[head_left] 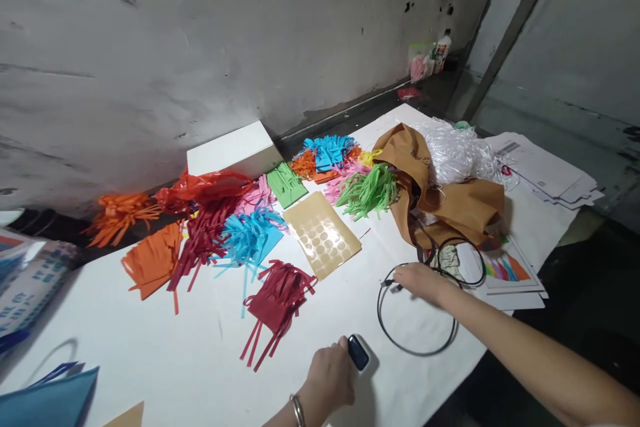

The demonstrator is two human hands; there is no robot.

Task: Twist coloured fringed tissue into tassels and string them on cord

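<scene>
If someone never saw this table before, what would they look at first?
Probably the bright fringed bundles, red, blue, orange and green, strewn across the middle and left of the white table. Next, maybe the shiny white strands by the brown cloth, toward the far right. Nearer, the left hand touches a small dark-screened device; the right hand holds a looped black cable.

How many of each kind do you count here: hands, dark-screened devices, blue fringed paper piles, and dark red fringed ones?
Hands: 2
Dark-screened device: 1
Blue fringed paper piles: 2
Dark red fringed paper piles: 2
Total: 7
</scene>
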